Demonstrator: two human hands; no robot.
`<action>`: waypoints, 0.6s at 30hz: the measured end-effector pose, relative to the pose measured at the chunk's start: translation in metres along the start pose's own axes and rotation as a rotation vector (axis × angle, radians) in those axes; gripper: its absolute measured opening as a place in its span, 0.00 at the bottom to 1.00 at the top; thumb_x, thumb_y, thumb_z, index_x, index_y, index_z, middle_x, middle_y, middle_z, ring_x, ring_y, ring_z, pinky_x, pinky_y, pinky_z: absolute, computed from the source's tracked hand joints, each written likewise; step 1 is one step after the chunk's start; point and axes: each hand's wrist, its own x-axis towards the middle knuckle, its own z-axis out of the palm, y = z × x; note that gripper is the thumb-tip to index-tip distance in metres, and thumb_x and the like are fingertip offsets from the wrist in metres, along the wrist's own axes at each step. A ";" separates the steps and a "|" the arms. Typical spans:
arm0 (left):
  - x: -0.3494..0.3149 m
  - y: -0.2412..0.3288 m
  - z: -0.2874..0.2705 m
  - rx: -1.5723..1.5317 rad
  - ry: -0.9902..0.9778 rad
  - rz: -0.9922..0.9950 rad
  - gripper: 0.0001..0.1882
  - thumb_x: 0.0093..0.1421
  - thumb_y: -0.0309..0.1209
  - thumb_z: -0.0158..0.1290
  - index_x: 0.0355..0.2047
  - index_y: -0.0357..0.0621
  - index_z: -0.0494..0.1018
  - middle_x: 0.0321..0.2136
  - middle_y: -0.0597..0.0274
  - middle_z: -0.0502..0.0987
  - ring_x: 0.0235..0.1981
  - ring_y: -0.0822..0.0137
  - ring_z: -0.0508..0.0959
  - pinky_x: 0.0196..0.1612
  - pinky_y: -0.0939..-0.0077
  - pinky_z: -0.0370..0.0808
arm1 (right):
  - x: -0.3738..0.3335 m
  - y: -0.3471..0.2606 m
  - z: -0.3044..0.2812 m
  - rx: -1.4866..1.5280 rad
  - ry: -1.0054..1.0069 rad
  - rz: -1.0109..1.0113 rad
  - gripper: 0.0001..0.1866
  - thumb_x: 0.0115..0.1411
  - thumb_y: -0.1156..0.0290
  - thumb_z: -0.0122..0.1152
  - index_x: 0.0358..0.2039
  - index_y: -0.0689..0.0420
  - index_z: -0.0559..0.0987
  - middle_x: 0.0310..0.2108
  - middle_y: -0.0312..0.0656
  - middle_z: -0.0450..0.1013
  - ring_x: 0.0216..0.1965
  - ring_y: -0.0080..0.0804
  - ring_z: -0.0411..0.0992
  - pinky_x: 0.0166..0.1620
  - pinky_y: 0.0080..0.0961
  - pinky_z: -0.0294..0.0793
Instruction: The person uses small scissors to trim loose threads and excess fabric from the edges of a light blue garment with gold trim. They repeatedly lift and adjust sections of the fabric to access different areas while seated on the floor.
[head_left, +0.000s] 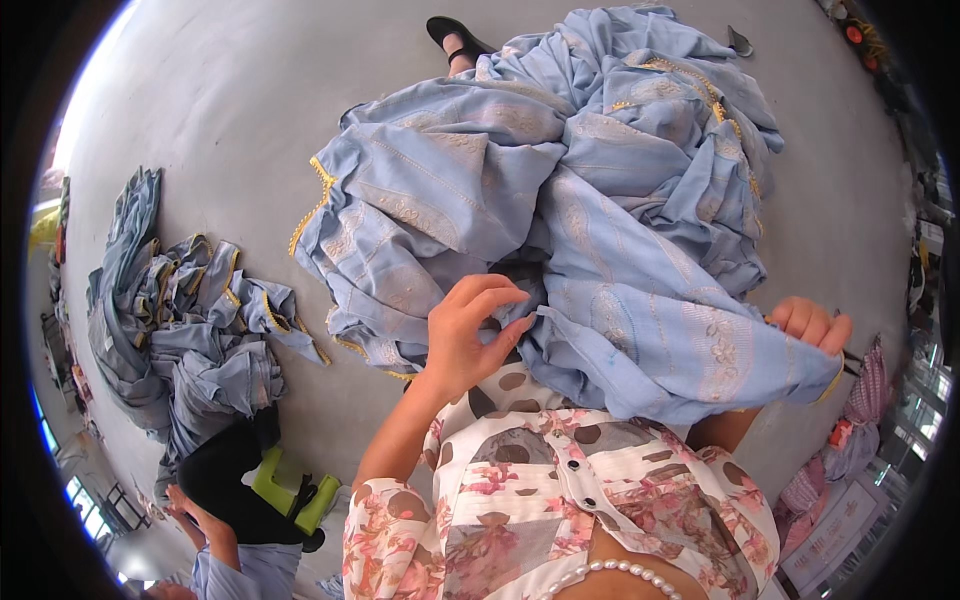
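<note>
The right grip (808,324) is closed on the edge of one light-blue patterned cloth (655,290), its fingers curled into a fist and its forearm running behind the raised fabric. The left grip (468,335) is narrow, thumb and index tips nearly meeting at the cloth's near edge; whether fabric is pinched between them I cannot tell. That forearm rises from the lower edge, wrist bent toward the cloth. The two hands stand well apart, with a stretch of fabric between them. The cloth lies over the lap and spreads forward in one heap with yellow trim; its layers cannot be counted. One black shoe (458,36) shows beyond it. To the left are a second, greyer-blue heap (205,370), one co-worker (240,565) and one green seat (275,488).
</note>
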 end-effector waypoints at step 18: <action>-0.013 -0.049 0.040 0.141 -0.357 -0.054 0.12 0.50 0.24 0.58 0.36 0.37 0.72 0.39 0.49 0.76 0.41 0.51 0.76 0.44 0.67 0.72 | 0.010 0.089 0.068 -1.187 -0.103 0.458 0.16 0.50 0.76 0.66 0.41 0.57 0.77 0.41 0.42 0.75 0.36 0.35 0.76 0.36 0.26 0.78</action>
